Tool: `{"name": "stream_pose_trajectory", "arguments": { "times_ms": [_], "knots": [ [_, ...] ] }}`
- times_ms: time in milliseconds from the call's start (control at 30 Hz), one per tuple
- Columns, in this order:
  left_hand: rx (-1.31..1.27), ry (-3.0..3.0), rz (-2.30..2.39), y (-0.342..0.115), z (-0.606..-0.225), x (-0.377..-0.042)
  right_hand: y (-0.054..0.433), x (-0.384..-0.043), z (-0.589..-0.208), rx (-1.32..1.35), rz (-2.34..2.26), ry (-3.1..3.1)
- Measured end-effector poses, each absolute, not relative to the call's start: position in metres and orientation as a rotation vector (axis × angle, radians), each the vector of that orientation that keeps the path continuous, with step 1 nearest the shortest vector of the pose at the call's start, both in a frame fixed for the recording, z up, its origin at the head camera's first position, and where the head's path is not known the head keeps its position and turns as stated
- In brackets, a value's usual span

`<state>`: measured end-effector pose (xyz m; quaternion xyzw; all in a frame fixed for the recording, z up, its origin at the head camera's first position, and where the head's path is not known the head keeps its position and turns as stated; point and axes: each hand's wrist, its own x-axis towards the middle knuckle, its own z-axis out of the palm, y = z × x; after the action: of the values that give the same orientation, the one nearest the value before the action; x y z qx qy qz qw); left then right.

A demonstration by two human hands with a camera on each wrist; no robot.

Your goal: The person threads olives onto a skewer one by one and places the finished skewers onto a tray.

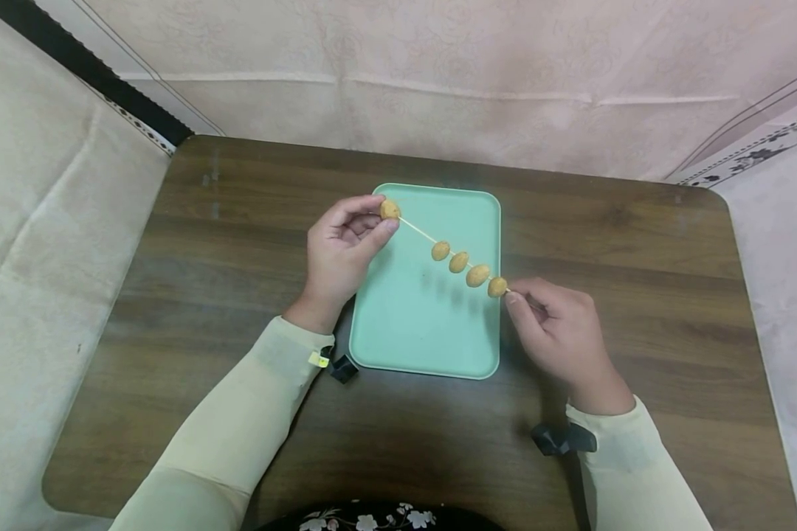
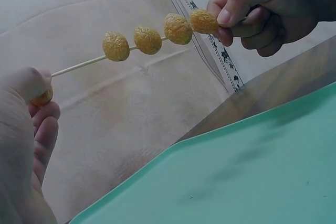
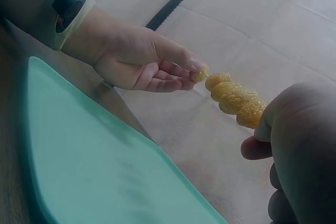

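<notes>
Above the tray, both hands hold a thin pale skewer (image 1: 416,229) slanting down to the right in the head view. Several small, wrinkled golden-brown balls (image 1: 477,276), like baby potatoes, are threaded toward its right part. My left hand (image 1: 337,251) pinches one more such ball (image 1: 390,209) between thumb and fingers at the left end, with a bare stretch of skewer between it and the others. The right hand (image 1: 561,332) pinches the skewer's other end, thumb and forefinger right against the last ball (image 2: 204,21). Those fingers hide the skewer's right tip.
Below the skewer a mint-green tray (image 1: 425,332) lies on the brown wooden table (image 1: 226,295), with the balls' shadows on it. Pale patterned cloth (image 1: 438,66) hangs behind the table. Dark wrist cameras (image 1: 343,369) sit at both cuffs.
</notes>
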<state>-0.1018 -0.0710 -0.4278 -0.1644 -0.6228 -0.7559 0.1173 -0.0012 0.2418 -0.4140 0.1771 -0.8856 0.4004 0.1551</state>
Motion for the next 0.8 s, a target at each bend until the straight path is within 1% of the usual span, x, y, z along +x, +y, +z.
{"name": "stream_pose_trajectory", "arguments": {
  "times_ms": [200,467,800],
  "knots": [
    [-0.437,-1.841,-2.124,-0.070,-0.430,-0.100,0.239,0.001,-0.412,0.482,1.135,-2.594],
    [-0.564,-1.722,-2.039,-0.068,-0.435,-0.099,0.231,0.003,-0.413,0.514,1.065,-2.656],
    [-0.545,-1.663,-1.979,-0.065,-0.436,-0.100,0.219,0.002,-0.411,0.519,1.106,-2.657]
  ]
}}
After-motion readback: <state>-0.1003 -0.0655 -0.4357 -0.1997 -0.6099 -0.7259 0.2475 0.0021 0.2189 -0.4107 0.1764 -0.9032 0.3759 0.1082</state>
